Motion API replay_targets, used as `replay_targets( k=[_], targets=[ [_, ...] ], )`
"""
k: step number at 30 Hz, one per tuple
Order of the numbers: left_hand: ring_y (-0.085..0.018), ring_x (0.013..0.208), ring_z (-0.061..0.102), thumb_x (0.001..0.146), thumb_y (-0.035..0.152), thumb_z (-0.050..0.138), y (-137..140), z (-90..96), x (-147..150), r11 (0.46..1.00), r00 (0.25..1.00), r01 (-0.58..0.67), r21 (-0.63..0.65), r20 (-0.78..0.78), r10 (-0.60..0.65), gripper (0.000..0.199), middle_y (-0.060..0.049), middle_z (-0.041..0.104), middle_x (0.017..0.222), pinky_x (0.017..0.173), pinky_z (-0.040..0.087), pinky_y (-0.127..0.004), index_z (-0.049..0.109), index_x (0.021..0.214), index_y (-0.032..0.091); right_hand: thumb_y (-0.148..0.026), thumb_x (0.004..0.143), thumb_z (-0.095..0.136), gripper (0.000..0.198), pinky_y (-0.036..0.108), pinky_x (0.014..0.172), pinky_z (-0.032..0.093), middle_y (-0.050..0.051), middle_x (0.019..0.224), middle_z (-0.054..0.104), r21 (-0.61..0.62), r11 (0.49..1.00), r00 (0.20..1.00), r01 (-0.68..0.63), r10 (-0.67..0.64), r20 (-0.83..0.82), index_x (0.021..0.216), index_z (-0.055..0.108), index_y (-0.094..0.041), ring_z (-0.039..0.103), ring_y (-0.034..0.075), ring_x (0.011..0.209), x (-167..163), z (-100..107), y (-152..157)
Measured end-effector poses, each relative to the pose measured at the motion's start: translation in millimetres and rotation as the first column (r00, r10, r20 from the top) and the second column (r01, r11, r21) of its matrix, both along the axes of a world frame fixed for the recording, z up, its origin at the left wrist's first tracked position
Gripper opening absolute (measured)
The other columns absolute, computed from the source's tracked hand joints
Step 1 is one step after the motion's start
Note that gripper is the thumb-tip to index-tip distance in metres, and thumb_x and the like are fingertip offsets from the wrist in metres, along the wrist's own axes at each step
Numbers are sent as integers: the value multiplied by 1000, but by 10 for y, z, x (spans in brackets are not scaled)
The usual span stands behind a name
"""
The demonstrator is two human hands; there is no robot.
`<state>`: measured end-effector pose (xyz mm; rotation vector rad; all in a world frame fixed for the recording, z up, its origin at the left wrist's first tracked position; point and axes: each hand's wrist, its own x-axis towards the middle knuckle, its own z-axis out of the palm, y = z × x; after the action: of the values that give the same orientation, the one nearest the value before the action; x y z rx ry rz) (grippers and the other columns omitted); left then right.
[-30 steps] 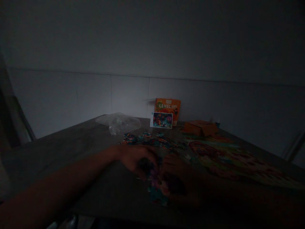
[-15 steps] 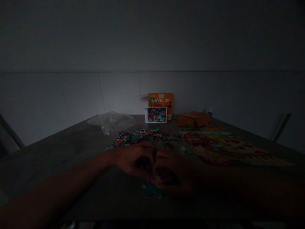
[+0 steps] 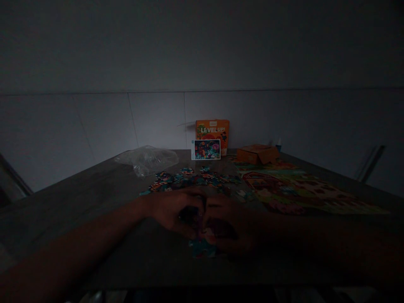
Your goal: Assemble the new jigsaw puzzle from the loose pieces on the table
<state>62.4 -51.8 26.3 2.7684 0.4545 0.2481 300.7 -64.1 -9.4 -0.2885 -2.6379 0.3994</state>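
Close to the table's near side, my left hand (image 3: 172, 209) and my right hand (image 3: 232, 219) meet over a small joined section of jigsaw puzzle (image 3: 202, 248). Its teal lower edge shows below my fingers, and dark purple parts show between them. The fingers of both hands are curled and closed on the puzzle pieces, touching one another at the top. Which piece each hand grips is hard to make out in the dim light. Just beyond my hands lies a heap of loose puzzle pieces (image 3: 189, 177).
A small picture card (image 3: 206, 150) leans before an orange "LEVEL UP!" box (image 3: 212, 128) at the back. Left of it lies a clear plastic bag (image 3: 148, 159). To the right are an orange carton (image 3: 256, 154), a bottle (image 3: 279, 145) and a farm-scene puzzle (image 3: 303, 191).
The whole view has shifted up slightly. Both hands stay over the joined puzzle section, and the fingers have barely moved.
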Motion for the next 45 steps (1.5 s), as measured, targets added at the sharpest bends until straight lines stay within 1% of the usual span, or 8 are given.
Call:
replay_targets(
  k=[12, 16, 20, 27, 32, 35, 39, 45],
  targets=[
    [-27, 108, 58, 72, 38, 83, 23, -28, -19, 998, 999, -12, -67, -34, 10, 40, -9, 60, 118, 93, 51, -40, 65, 102, 18, -36, 85, 58, 25, 36, 81, 46, 11, 100, 59, 13, 1000, 1000, -17, 17, -3, 97, 61, -15, 55, 21, 91, 6, 13, 6],
    [-28, 110, 57, 71, 37, 84, 23, -28, -20, 999, 1000, -9, -49, -27, 7, 45, -10, 59, 120, 93, 51, -39, 64, 107, 19, -24, 94, 41, 21, 34, 79, 43, 7, 90, 61, 36, 999, 983, 25, -18, -182, 91, 60, -16, 56, 19, 85, 13, -32, 88],
    [-28, 112, 56, 73, 40, 82, 20, -23, -15, 999, 1000, -1, -46, -24, 0, 47, -11, 59, 122, 96, 50, -41, 63, 110, 18, -14, 90, 45, 17, 32, 76, 41, 4, 78, 62, 118, 990, 954, 73, -35, -297, 85, 61, -17, 55, 17, 78, 9, -52, 121],
    [-28, 115, 56, 72, 39, 83, 34, -39, -20, 997, 1000, 23, -69, -9, -24, 46, -12, 60, 122, 99, 48, -40, 66, 110, 18, -12, 83, 49, 18, 30, 71, 42, 3, 67, 62, 154, 970, 960, -187, 214, -181, 78, 65, -18, 56, 16, 69, -28, -103, 100],
    [-31, 120, 55, 73, 41, 82, 4, -9, -6, 997, 1000, 25, -69, 3, -25, 50, -13, 59, 127, 99, 49, -44, 67, 115, 19, -10, 77, 52, 17, 30, 76, 44, 3, 66, 66, 128, 960, 929, -248, 273, -249, 77, 67, -18, 60, 14, 69, -35, -96, 125],
    [-30, 126, 51, 79, 36, 78, -30, 19, 16, 992, 995, 95, -78, 37, -92, 38, -12, 63, 123, 107, 43, -42, 71, 112, 19, -10, 75, 53, 17, 31, 78, 45, 3, 69, 69, 119, 954, 918, -276, 299, -260, 76, 66, -19, 63, 14, 71, -38, -127, 147],
    [-27, 126, 51, 79, 33, 78, -26, 8, 31, 982, 987, 146, -116, 77, -138, 28, -8, 67, 117, 109, 41, -43, 76, 105, 25, -14, 78, 53, 12, 32, 80, 47, 4, 68, 69, 95, 964, 940, -249, 264, -215, 72, 63, -18, 65, 15, 70, -33, -196, 175],
    [-27, 120, 55, 74, 35, 82, 3, -29, 25, 978, 984, 151, -145, 117, -135, 27, -6, 64, 125, 106, 44, -45, 78, 99, 28, -10, 75, 54, 15, 29, 80, 49, 4, 76, 73, 47, 961, 945, -274, 278, -172, 74, 67, -18, 68, 14, 76, -26, -167, 165]
  ],
)
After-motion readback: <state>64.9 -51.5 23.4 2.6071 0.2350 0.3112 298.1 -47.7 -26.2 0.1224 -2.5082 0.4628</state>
